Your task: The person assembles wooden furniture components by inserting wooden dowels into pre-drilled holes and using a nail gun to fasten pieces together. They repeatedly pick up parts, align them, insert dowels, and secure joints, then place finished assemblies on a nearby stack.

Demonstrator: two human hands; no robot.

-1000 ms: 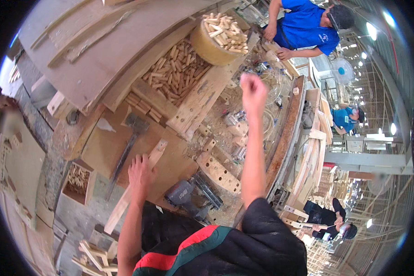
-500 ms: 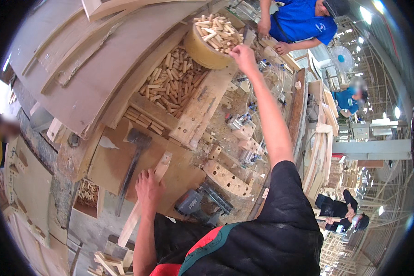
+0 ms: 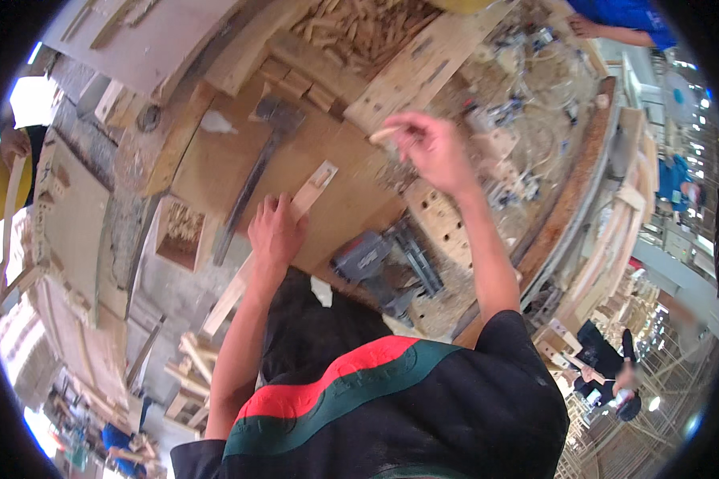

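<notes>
The right hand (image 3: 438,152) has drawn back from the yellow tub (image 3: 458,5) and now hangs right of the hammer (image 3: 281,116), its grip pinching a dowel (image 3: 385,134). The left hand (image 3: 277,233) still clasps the wooden strip (image 3: 314,185), just right of the hammer's handle; both pieces are now in hand.

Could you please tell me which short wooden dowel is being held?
The single pale cylindrical wooden dowel pinched by the right hand; the heaped pale wooden dowels lie in the open wooden bin.
</notes>
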